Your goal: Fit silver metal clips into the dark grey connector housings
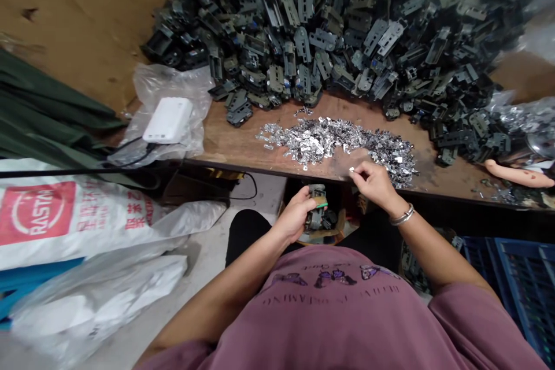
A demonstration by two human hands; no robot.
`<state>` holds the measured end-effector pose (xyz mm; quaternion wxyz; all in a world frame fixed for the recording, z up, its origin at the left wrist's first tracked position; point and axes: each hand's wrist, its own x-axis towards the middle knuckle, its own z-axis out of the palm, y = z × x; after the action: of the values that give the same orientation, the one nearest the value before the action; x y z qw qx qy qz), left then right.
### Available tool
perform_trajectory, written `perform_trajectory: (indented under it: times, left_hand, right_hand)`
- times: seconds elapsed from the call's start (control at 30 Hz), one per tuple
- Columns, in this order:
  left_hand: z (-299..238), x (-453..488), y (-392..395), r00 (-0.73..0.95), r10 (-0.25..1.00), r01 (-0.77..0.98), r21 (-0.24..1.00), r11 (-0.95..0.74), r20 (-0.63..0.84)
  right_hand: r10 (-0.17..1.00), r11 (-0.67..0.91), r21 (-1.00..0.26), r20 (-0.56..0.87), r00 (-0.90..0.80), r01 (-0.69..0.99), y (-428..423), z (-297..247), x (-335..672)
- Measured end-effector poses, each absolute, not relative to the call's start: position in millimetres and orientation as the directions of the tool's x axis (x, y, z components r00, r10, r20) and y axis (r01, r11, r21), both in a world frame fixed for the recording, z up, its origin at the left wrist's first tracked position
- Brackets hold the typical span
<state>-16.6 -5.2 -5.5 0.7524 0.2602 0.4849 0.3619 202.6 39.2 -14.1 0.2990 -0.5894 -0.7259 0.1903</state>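
At the bench's front edge, a small silver metal clip [351, 170] sits pinched between the right hand's [373, 183] closed fingertips, lying left toward a dark plastic housing [316, 218] gripped upright in the left hand [293, 215]. The right hand is nearer a heap of silver clips [333, 143] on the wooden workbench [234, 136], below a mound of dark housings [329, 29].

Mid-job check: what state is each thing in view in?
Left hand: closed around a dark grey bracket.
Right hand: pinching a small silver metal clip.
Loose silver metal clips: spread in a pile on the wooden bench.
Dark grey brackets: heaped high behind them.
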Motion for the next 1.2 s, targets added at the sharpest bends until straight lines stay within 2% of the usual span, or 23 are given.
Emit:
perform_trajectory:
  times: [0.07,0.1,0.2,0.37,0.57,0.8,0.9,1.0,1.1,1.2]
  left_hand:
    - [-5.7,-13.4,-5.6,0.286,0.828,-0.297,0.777,0.556,-0.483]
    - [-6.1,-11.8,-6.0,0.296,0.841,-0.294,0.794,0.532,-0.453]
    - [-7.7,-8.8,-8.2,0.312,0.871,-0.26,0.847,0.463,-0.38]
    - [-9.3,-12.8,-12.7,0.276,0.908,-0.118,0.927,0.356,-0.314]
    - [-8.3,-16.9,-17.3,0.245,0.947,0.058,0.979,0.198,-0.206]
    - [-11.6,-17.0,-24.9,0.215,0.967,0.375,0.926,0.047,-0.137]
    - [-9.1,-19.6,-27.3,0.228,0.959,0.491,0.871,0.033,-0.165]
    - [-2.4,-22.6,-27.6,0.265,0.955,0.488,0.873,-0.016,-0.131]
    - [4.9,-26.8,-26.6,0.276,0.961,0.426,0.895,-0.129,0.007]
    - [8.8,-32.9,-25.9,0.218,0.964,0.429,0.872,-0.235,0.153]
  right_hand:
    - [0.969,0.244,-0.826,0.226,-0.097,0.508,23.3,-13.0,184.2]
    - [0.965,0.261,-0.87,0.243,-0.096,0.419,15.6,-12.9,174.5]
    - [0.921,0.39,-0.86,0.37,-0.126,0.328,-1.2,-15.0,150.4]
    - [0.868,0.494,-0.804,0.48,-0.129,0.33,-8.8,-23.0,136.1]
    - [0.806,0.577,-0.677,0.564,-0.181,0.457,-13.5,-27.6,135.6]
    - [0.736,0.654,-0.547,0.619,-0.274,0.523,-23.1,-39.1,135.4]
    - [0.749,0.655,-0.564,0.571,-0.335,0.503,-24.8,-38.4,138.1]
    - [0.79,0.613,-0.644,0.494,-0.364,0.458,-24.8,-30.1,145.7]
    - [0.849,0.525,-0.69,0.463,-0.252,0.499,-28.9,-22.4,161.9]
    - [0.891,0.377,-0.72,0.453,-0.017,0.583,-34.7,-23.8,194.3]
